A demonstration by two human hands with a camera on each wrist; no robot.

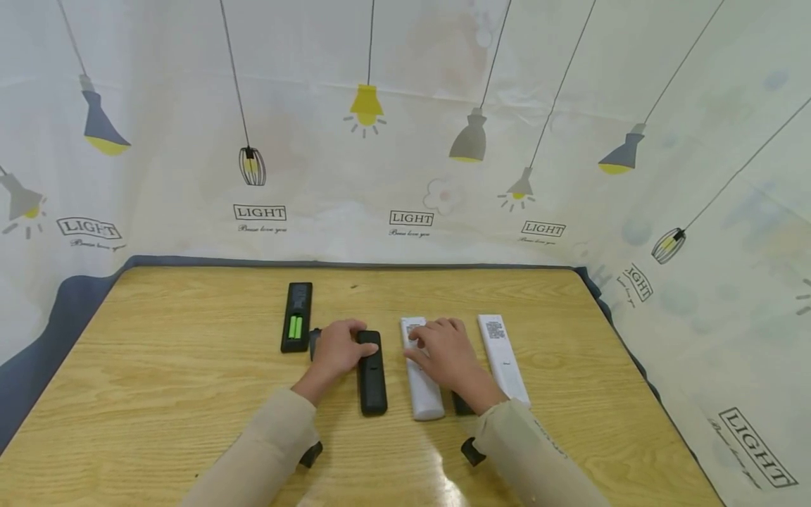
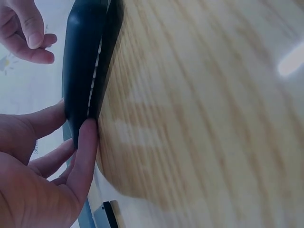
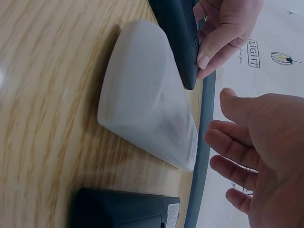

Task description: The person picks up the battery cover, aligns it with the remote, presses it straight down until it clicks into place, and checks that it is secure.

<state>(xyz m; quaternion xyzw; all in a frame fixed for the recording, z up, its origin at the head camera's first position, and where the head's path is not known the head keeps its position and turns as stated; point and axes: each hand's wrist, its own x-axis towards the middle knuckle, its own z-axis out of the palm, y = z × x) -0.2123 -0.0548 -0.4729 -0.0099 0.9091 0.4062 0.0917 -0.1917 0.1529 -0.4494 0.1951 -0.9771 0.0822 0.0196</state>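
Note:
My left hand point(image 1: 338, 350) holds the far end of a black remote control point(image 1: 372, 384), which lies back side up with its battery cover on. In the left wrist view the thumb and fingers pinch the edges of that black remote point(image 2: 85, 61). Over a white remote control point(image 1: 426, 394) hovers my right hand point(image 1: 447, 352), its fingers loosely bent. The right wrist view shows this right hand point(image 3: 270, 147) holding nothing, with a gap between its fingertips and the white remote point(image 3: 142, 80).
At the left lies a black remote point(image 1: 298, 299), its compartment uncovered around two green batteries point(image 1: 295, 327). A small dark piece point(image 1: 313, 342) shows beside my left hand. Another white remote point(image 1: 503, 352) lies at the right; a dark remote point(image 1: 462, 405) is partly hidden under my right wrist.

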